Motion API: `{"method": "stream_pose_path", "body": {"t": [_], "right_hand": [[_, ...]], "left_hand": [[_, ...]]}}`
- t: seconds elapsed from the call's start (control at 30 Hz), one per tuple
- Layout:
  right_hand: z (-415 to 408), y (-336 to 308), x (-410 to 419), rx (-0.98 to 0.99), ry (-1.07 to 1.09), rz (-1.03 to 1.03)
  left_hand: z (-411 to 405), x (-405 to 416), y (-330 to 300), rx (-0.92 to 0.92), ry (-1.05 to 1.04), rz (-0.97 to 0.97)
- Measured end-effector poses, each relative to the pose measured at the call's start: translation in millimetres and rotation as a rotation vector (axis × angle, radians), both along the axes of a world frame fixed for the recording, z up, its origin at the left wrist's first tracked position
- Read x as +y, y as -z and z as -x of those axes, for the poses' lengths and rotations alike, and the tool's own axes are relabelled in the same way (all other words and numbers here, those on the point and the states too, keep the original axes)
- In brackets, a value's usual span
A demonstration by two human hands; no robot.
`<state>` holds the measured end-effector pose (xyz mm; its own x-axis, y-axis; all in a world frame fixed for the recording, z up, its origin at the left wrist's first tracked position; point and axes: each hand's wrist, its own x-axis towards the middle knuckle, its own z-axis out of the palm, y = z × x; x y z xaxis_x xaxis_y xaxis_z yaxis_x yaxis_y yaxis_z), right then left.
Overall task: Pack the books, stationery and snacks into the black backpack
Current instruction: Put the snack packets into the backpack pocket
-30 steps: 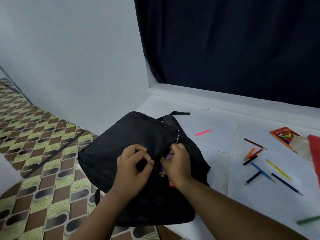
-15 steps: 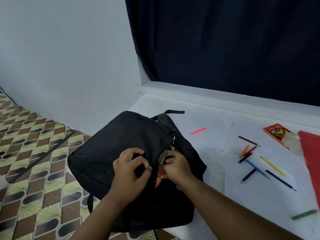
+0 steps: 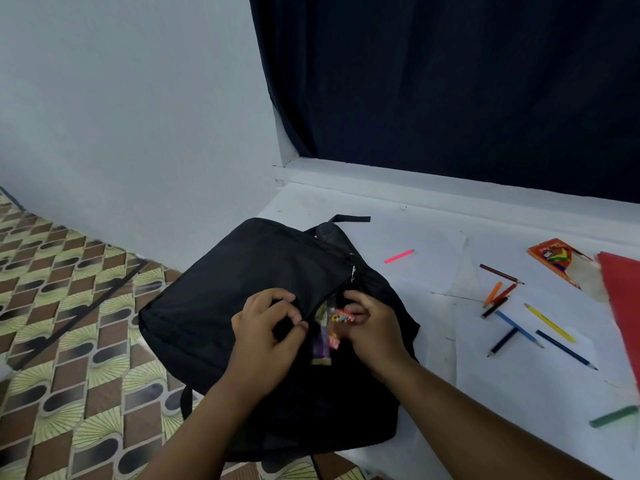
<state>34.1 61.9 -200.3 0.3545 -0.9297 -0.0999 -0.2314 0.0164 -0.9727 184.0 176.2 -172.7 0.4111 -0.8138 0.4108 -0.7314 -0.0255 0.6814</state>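
Fingers of your left hand [image 3: 266, 327] curl and pinch the black cloth at the edge of the open pocket on the black backpack [image 3: 242, 289]. Your right hand [image 3: 370, 327] has its fingers bent too, and they pinch a small colourful snack packet [image 3: 341, 318] right at the mouth of that pocket. A purple wrapper [image 3: 320, 344] pokes out of the opening just below, between your two hands. It looks like a snack as well, but it is too blurry to be sure.

Your backpack lies flat, partly on the white table [image 3: 519, 393] and partly over its left edge, above the patterned floor [image 3: 69, 341]. Its zipper pull [image 3: 353, 271] shines a little, just above your right hand. A black strap [image 3: 349, 218] sticks out at the far end of the bag.

A pink highlighter [image 3: 399, 256] lies on the table, near the top of the bag. Further right, well apart from the bag, loose coloured pencils [image 3: 519, 317] are scattered about. An orange pencil box [image 3: 554, 258] sits beyond them, and a red book [image 3: 623, 306] lies at the right edge. A green marker [image 3: 613, 416] rests near your right arm's side of the table.

Behind the table hangs a dark curtain [image 3: 450, 81], next to a pale wall [image 3: 121, 98].
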Motion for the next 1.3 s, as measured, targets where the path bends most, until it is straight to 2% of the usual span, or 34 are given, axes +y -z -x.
{"method": "stream_pose_path", "body": {"t": [0.07,0.13,0.23,0.33,0.47,0.5,0.57,0.73,0.83,0.93,1.03,1.13,1.2,1.3], "right_hand": [[-8.6,-3.8,5.1,-0.2,0.156,-0.104],[-19.8,-4.6,13.3,-0.275,0.199,-0.129],[-33.8,-3.8,21.4,-0.137,0.137,-0.052],[-30.8,-3.7,16.7,-0.081,0.016,0.049],[-6.3,1.9,1.6,0.126,-0.199,0.347],[-1.3,5.6,-2.5,0.158,-0.171,0.429],[4.1,11.8,-5.8,0.159,-0.071,0.464],[-11.4,18.6,2.3,0.204,-0.052,0.288],[-27.4,12.8,8.9,0.068,-0.018,0.189],[-44.0,5.7,3.9,-0.029,-0.091,0.114],[-44.4,0.4,-8.9,-0.06,-0.159,0.085],[-21.9,0.6,-15.2,-0.152,-0.19,-0.069],[-1.7,7.4,-17.2,-0.127,-0.138,0.032],[22.4,13.0,-19.3,0.021,-0.016,0.452]], "left_hand": [[0.4,0.0,-1.6,0.009,-0.001,0.035],[2.6,0.8,-2.9,0.005,0.003,0.052],[6.3,1.8,-2.1,-0.058,0.018,0.033],[3.1,4.4,0.9,-0.17,0.057,-0.034],[-3.7,14.1,9.4,-0.404,0.154,-0.193],[-4.1,15.4,11.5,-0.451,0.162,-0.232],[-3.4,15.6,14.2,-0.521,0.155,-0.277],[1.8,13.1,14.1,-0.47,0.091,-0.234],[4.6,13.5,13.5,-0.443,0.058,-0.154],[6.1,11.7,11.0,-0.373,-0.007,-0.082],[2.8,10.0,12.7,-0.352,-0.052,-0.11],[2.7,8.8,13.8,-0.371,-0.058,-0.176],[5.7,7.9,11.8,-0.399,-0.071,-0.199],[7.9,5.9,11.0,-0.46,-0.058,-0.211]]}}
